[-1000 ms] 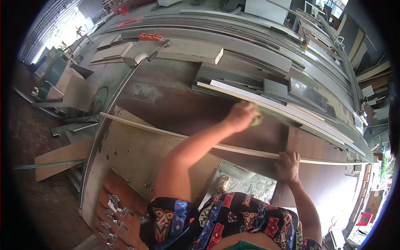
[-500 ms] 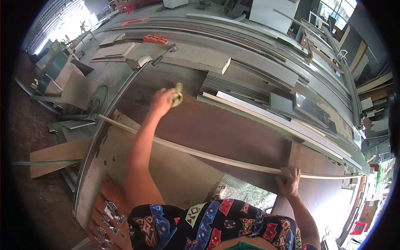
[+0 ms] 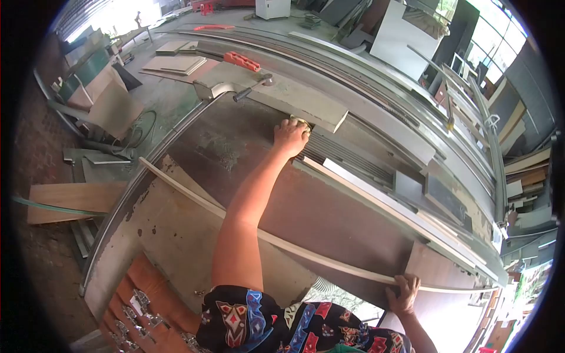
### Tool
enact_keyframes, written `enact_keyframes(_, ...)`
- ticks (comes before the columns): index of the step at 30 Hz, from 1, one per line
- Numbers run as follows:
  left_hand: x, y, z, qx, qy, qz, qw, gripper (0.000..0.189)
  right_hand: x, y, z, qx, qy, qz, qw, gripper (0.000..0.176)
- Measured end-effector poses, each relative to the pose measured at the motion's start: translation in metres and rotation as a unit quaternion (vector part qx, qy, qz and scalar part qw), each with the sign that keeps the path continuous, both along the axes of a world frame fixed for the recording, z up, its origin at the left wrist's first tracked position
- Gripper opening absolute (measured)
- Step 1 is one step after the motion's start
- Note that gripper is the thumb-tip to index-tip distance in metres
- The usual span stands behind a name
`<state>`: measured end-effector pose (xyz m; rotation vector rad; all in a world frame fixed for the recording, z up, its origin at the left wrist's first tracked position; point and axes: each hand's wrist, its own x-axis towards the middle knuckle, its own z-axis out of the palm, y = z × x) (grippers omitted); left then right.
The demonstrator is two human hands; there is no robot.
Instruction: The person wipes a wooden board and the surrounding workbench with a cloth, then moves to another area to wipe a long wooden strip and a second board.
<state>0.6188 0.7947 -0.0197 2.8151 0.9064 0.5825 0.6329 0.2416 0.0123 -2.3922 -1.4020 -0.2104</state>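
My left hand [image 3: 291,137] reaches far across the dark brown board [image 3: 353,217], its fingers closed around a small round yellowish object [image 3: 302,122] whose kind I cannot make out. It is beside the grooved metal strips and the front of a long beige block [image 3: 294,100]. A long, thin pale wooden strip [image 3: 329,259] runs across the work surface, passing beneath my left forearm. Toward its right end, my right hand [image 3: 404,293] grips the strip, fingers over its far side and thumb on the near side.
A lever handle [image 3: 253,87] and a red slotted piece [image 3: 242,61] are at the back left. White and pale strips [image 3: 376,191] lie along the far side of the board. Metal hinges [image 3: 141,312] sit on orange-brown panels at lower left.
My left hand has moved right and away from me with the yellowish object, up to the beige block. My right hand keeps its hold on the wooden strip. The whole view has shifted slightly.
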Motion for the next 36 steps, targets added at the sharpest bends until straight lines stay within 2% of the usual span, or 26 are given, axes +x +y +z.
enact_keyframes(2,0.002,0.006,-0.003,-0.003,-0.014,-0.010,1.000,0.035,0.001,-0.002,-0.004,-0.009,0.028,-0.015,0.999,0.044)
enact_keyframes(4,-0.006,0.017,-0.002,0.003,0.032,-0.027,0.999,0.035,0.001,-0.002,-0.002,-0.019,0.034,-0.015,0.999,0.045)
enact_keyframes(8,-0.012,0.036,0.002,0.011,0.041,-0.001,0.999,0.036,0.001,-0.002,-0.004,-0.036,0.028,-0.018,0.999,0.048)
enact_keyframes(13,-0.032,0.083,0.002,0.051,0.030,0.117,0.991,0.032,0.000,0.003,0.000,-0.037,0.013,-0.019,0.999,0.046)
enact_keyframes(15,-0.039,0.102,0.016,-0.023,0.096,0.180,0.979,0.032,0.002,0.001,-0.001,-0.036,0.011,-0.009,0.999,0.046)
enact_keyframes(17,-0.048,0.126,0.002,0.019,0.071,0.248,0.966,0.034,0.003,0.002,-0.001,-0.034,0.005,-0.008,0.999,0.046)
enact_keyframes(19,-0.058,0.137,0.007,-0.044,0.070,0.312,0.947,0.035,0.003,0.000,-0.003,-0.034,0.002,-0.006,0.999,0.046)
enact_keyframes(21,-0.072,0.142,0.017,-0.061,0.080,0.380,0.920,0.033,0.004,-0.005,-0.007,-0.050,0.036,-0.024,0.998,0.051)
enact_keyframes(25,-0.115,0.160,0.011,0.004,0.049,0.421,0.906,0.029,0.003,-0.002,-0.004,-0.040,0.047,-0.017,0.998,0.051)
enact_keyframes(27,-0.121,0.152,0.011,0.027,-0.147,0.401,0.904,0.025,0.004,-0.001,-0.002,-0.038,0.051,-0.016,0.998,0.050)
enact_keyframes(28,-0.119,0.137,0.010,0.033,-0.185,0.344,0.920,0.020,0.004,-0.001,-0.002,-0.037,0.054,-0.011,0.998,0.050)
enact_keyframes(29,-0.114,0.103,0.020,-0.009,-0.278,0.236,0.931,0.018,0.004,-0.002,-0.003,-0.033,0.047,-0.011,0.998,0.050)
enact_keyframes(30,-0.109,0.079,0.020,-0.082,-0.312,0.132,0.937,0.021,0.004,-0.001,-0.004,-0.029,0.041,-0.009,0.999,0.049)
enact_keyframes(31,-0.099,0.052,0.023,-0.190,-0.331,0.063,0.922,0.021,0.004,-0.002,-0.005,-0.028,0.044,0.000,0.999,0.049)
enact_keyframes(32,-0.089,0.036,0.014,-0.103,-0.281,0.027,0.954,0.019,0.005,-0.003,-0.006,-0.031,0.042,-0.002,0.999,0.049)
enact_keyframes(33,-0.076,0.024,0.007,-0.059,-0.265,-0.014,0.962,0.015,0.005,-0.004,-0.007,-0.033,0.039,-0.005,0.999,0.049)
enact_keyframes(35,-0.063,-0.017,0.029,0.019,-0.183,-0.019,0.983,0.016,0.005,-0.004,-0.008,-0.038,0.035,0.000,0.999,0.049)
enact_keyframes(36,-0.054,-0.020,0.019,0.024,-0.155,-0.040,0.987,0.017,0.005,-0.005,-0.007,-0.042,0.032,-0.004,0.999,0.049)
